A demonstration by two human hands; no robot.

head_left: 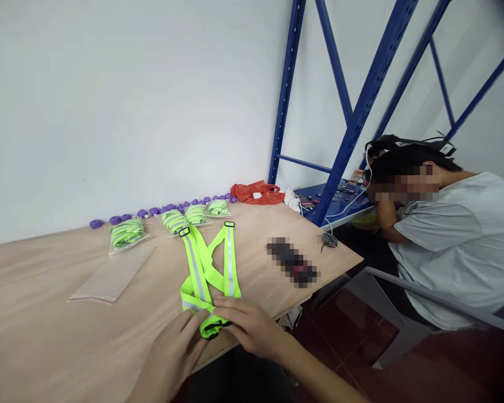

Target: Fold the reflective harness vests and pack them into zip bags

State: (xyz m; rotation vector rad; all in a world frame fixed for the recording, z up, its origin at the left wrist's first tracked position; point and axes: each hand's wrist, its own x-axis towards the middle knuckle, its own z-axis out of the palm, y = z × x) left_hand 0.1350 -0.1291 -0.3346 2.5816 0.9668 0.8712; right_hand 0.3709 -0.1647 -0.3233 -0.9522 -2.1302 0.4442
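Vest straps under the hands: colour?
Neon yellow-green vest straps with grey reflective stripes; head view.

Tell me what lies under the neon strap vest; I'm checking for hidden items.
The reflective strap vest lies on bare plywood table. Its near end is covered by the left hand and right hand, hiding anything beneath.

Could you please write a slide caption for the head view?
Both hands, left and right, press a neon reflective vest on a wooden table.

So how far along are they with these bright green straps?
Four bagged straps already lie in a row near the wall. One unfolded reflective strap is in hand: the left hand and right hand press its near end at the table edge. An empty clear bag lies beside it, unfilled.
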